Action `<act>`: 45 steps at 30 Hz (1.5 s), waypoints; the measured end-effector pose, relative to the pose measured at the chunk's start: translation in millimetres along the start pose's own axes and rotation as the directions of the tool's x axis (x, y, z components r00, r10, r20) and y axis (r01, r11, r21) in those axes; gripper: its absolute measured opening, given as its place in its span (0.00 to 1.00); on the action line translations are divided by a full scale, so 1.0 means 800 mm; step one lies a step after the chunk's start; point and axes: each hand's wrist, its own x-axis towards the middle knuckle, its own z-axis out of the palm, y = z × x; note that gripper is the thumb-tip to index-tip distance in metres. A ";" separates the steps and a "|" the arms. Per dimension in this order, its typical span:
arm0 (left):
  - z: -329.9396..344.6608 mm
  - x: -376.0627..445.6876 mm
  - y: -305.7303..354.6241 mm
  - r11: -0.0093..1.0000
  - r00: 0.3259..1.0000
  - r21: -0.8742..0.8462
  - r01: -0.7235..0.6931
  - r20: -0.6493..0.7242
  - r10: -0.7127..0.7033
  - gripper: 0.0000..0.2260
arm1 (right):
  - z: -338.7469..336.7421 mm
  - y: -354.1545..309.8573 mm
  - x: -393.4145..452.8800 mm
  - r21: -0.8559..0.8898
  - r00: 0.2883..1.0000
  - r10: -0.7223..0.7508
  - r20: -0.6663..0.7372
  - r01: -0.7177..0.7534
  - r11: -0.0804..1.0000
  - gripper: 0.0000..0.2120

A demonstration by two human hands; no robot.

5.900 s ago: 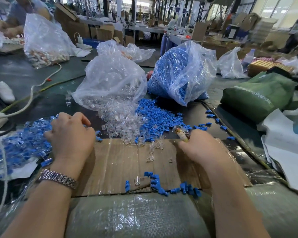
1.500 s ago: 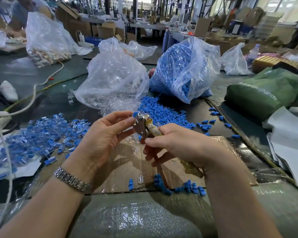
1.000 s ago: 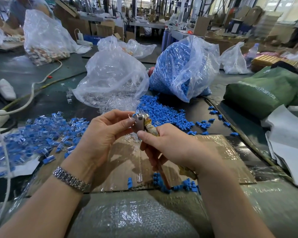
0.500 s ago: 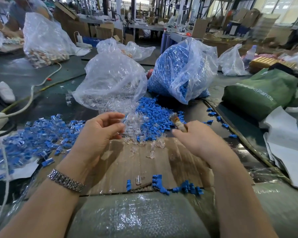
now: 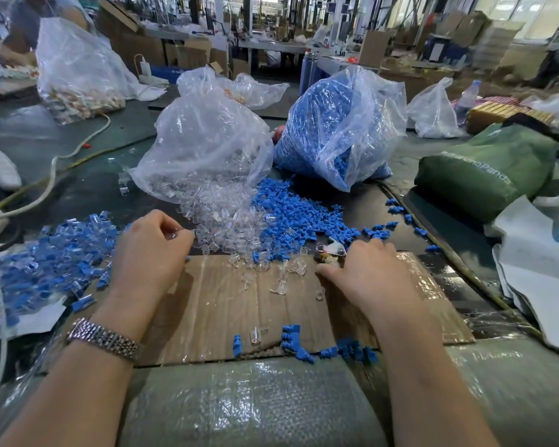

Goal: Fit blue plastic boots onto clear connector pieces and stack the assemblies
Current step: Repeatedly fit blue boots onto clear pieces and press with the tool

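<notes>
Hands have split apart from mid-air fitting – left hand now pinches a clear connector at the clear pile, right hand, gripping a small tool, reaches the blue boots – next cycle starting; two bags, assemblies uncountable.

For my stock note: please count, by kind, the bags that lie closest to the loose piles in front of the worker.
Clear bag of clear connector pieces: 1
Clear bag of blue boots: 1
Green bag: 1
Total: 3
</notes>
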 end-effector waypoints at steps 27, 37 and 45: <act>0.024 -0.022 0.018 0.884 0.827 0.068 -0.463 0.390 0.404 0.13 | 0.019 -0.062 0.018 0.150 0.902 -0.420 -0.098 0.430 0.890 0.12; 0.015 -0.020 0.015 0.895 0.814 0.023 -0.446 0.427 0.394 0.02 | 0.023 -0.067 0.010 0.131 0.877 -0.475 -0.068 0.480 0.868 0.13; 0.002 -0.026 0.021 0.907 0.712 -0.182 -0.379 0.569 0.412 0.09 | 0.020 -0.054 0.005 0.156 0.867 -0.490 -0.095 0.499 0.853 0.05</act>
